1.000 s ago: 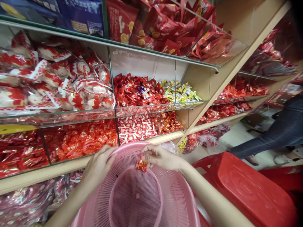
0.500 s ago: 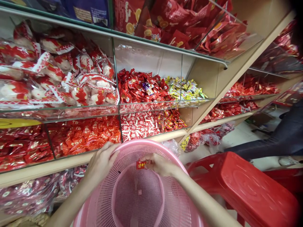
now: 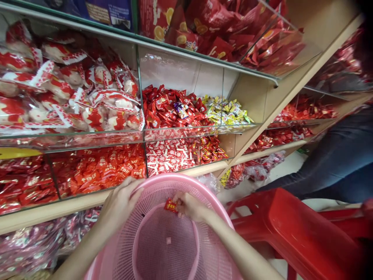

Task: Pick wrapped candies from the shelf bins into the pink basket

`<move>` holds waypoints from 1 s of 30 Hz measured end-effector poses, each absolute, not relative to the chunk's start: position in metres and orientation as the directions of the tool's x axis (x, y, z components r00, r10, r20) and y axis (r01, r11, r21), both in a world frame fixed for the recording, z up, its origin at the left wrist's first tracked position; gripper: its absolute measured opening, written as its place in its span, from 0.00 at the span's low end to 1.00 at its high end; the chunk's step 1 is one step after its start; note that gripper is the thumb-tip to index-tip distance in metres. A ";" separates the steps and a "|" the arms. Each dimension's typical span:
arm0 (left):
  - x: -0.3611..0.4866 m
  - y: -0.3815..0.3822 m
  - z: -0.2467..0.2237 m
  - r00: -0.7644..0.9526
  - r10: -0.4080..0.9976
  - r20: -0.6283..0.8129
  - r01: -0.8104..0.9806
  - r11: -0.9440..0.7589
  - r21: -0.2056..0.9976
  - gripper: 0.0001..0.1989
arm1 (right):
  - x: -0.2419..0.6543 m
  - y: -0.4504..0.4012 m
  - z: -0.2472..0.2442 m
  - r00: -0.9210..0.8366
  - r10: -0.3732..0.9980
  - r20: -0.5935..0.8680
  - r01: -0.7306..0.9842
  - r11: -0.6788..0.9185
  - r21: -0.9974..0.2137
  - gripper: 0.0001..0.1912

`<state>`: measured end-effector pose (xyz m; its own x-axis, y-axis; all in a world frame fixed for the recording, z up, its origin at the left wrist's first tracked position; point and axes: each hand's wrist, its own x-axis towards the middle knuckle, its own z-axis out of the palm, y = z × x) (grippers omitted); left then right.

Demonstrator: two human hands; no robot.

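Note:
A pink plastic basket (image 3: 215,243) with mesh walls stands below the shelves, tilted toward me. My left hand (image 3: 122,198) grips its rim on the far left side, thumb inside and fingers toward the outside. Inside the basket, my right hand (image 3: 186,206) pinches a small red wrapped candy (image 3: 170,205) with yellow lettering, held above the basket floor. No other candy shows in the basket.
Glass-fronted shelves hold red candies (image 3: 171,107), yellow-wrapped candies (image 3: 230,111), orange-red packets (image 3: 107,167) and bagged red-and-white sweets (image 3: 96,101). A red plastic stool (image 3: 305,229) stands at the right. Behind it shows a person's leg in jeans (image 3: 329,155).
My right hand has turned the candy slightly and shifted a little left and down. At the right, the person's legs have moved into fuller view. The view has shifted slightly.

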<state>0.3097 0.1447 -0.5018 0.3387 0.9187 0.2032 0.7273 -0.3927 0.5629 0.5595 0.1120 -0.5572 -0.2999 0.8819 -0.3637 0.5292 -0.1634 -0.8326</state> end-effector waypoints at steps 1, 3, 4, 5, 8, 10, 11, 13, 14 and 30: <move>0.309 0.146 -0.502 0.333 0.923 0.194 0.731 -0.382 0.565 0.21 | 0.559 0.112 -0.554 -0.291 0.885 -0.363 0.579 -0.140 -0.804 0.09; 0.309 0.147 -0.501 0.339 0.925 0.169 0.733 -0.373 0.569 0.22 | 0.557 0.111 -0.546 -0.274 0.903 -0.331 0.684 -0.060 -0.727 0.08; 0.309 0.148 -0.501 0.340 0.926 0.163 0.731 -0.369 0.574 0.22 | 0.557 0.110 -0.543 -0.258 0.917 -0.303 0.733 -0.018 -0.680 0.08; 0.309 0.148 -0.501 0.344 0.925 0.162 0.727 -0.371 0.578 0.22 | 0.556 0.109 -0.539 -0.241 0.931 -0.273 0.773 0.014 -0.634 0.09; 0.308 0.150 -0.503 0.351 0.921 0.170 0.723 -0.382 0.576 0.23 | 0.556 0.106 -0.530 -0.212 0.948 -0.239 0.806 0.031 -0.591 0.09; 0.306 0.152 -0.506 0.354 0.919 0.177 0.729 -0.389 0.563 0.22 | 0.559 0.106 -0.523 -0.209 0.937 -0.279 0.749 -0.030 -0.662 0.09; 0.305 0.153 -0.508 0.354 0.918 0.181 0.731 -0.392 0.559 0.22 | 0.564 0.107 -0.517 -0.217 0.927 -0.305 0.700 -0.070 -0.711 0.09; 0.303 0.155 -0.511 0.359 0.915 0.185 0.731 -0.399 0.554 0.22 | 0.578 0.111 -0.503 -0.235 0.915 -0.328 0.593 -0.132 -0.795 0.10; 0.302 0.156 -0.512 0.360 0.914 0.185 0.731 -0.400 0.552 0.22 | 0.589 0.114 -0.495 -0.235 0.920 -0.313 0.546 -0.141 -0.826 0.11; 0.300 0.157 -0.516 0.331 0.936 0.122 0.730 -0.336 0.594 0.24 | 0.680 0.206 -0.504 0.271 0.938 0.215 0.892 -0.161 -0.422 0.09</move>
<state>0.3000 0.1567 -0.5158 0.3315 0.9356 0.1218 0.7305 -0.3362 0.5945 0.6799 0.2063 -0.5043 0.2715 0.9380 0.2155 0.8920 -0.1612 -0.4223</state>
